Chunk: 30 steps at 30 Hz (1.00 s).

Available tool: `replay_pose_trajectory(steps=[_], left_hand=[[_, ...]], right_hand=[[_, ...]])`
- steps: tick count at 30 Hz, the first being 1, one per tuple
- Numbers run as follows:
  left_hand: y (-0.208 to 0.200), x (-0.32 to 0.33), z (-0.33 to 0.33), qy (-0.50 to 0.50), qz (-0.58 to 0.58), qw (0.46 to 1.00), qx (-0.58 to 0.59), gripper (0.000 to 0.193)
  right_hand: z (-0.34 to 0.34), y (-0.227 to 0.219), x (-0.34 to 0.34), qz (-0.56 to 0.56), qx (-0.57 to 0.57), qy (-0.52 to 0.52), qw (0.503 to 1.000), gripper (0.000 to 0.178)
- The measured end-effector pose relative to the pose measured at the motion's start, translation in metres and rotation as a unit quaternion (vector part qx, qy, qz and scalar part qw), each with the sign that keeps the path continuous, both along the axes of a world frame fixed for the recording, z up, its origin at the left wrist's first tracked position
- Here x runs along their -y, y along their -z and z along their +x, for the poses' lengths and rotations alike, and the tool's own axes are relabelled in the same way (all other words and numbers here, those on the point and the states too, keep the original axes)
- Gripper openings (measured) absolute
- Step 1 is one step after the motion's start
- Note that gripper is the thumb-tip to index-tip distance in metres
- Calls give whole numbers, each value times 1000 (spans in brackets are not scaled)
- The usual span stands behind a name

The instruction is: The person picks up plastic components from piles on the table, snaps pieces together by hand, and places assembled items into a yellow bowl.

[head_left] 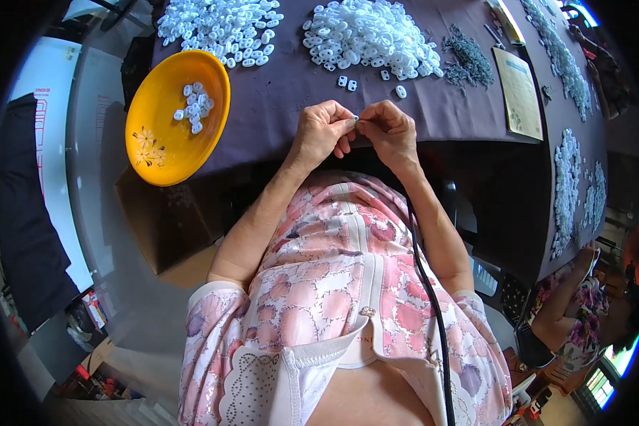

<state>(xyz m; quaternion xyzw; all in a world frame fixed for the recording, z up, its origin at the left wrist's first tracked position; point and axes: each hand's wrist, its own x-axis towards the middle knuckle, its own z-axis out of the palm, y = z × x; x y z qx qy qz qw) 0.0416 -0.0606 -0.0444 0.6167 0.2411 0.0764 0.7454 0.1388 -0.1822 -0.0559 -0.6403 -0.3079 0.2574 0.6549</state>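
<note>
At the near edge of the cloth-covered worktop, L hand and R hand meet just about mid-body, tips nearly touching. L hand: thumb + forefinger pinched narrow on a small piece, other fingers curled under. R hand: same narrow pinch from the other side, on the same piece; most of it hidden by fingertips, so exact kind n/a. Two-sided grip prob. b/c the piece is tiny: one steadies, the other works it; can't tell which does which. Held close in, prob. for a clear view. Straight ahead, w/in easy reach: main heap of white two-holed parts, w/ a few loose parts on the near side, prob. handy for single pickup. To its R, a heap of small grey bits, set apart, prob. so the kinds don't mix. Second white heap farther L. Yellow dish nr the worktop's L corner, support not visible; small cluster of white parts inside, rim prob. keeping them apart from the heaps. Beige packet lies R, beyond the grey bits.
</note>
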Motion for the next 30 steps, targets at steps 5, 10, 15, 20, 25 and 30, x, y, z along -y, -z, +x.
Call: replay_pose_trajectory(steps=[5,10,15,20,25,30], left_hand=[[0,1,1,-10,-26,1000,-2,8],[-5,-2,-2,-8,-52,999,-5,11],[-7,-8,-2,-2,26,999,-22,14],[-9,-3,1,29,46,999,-1,12],[-2,1,2,21,32,999,1,11],[-1,4,5,-5,-23,1000,15,11]], right_hand=[[2,1,-2,-17,38,0,999,12],[0,0,-2,-6,39,27,999,11],[2,0,-3,-10,34,23,999,11],[0,-6,-1,-20,60,18,998,11],[0,-6,0,-51,41,3,998,13],[5,-6,-2,-33,7,8,999,10]])
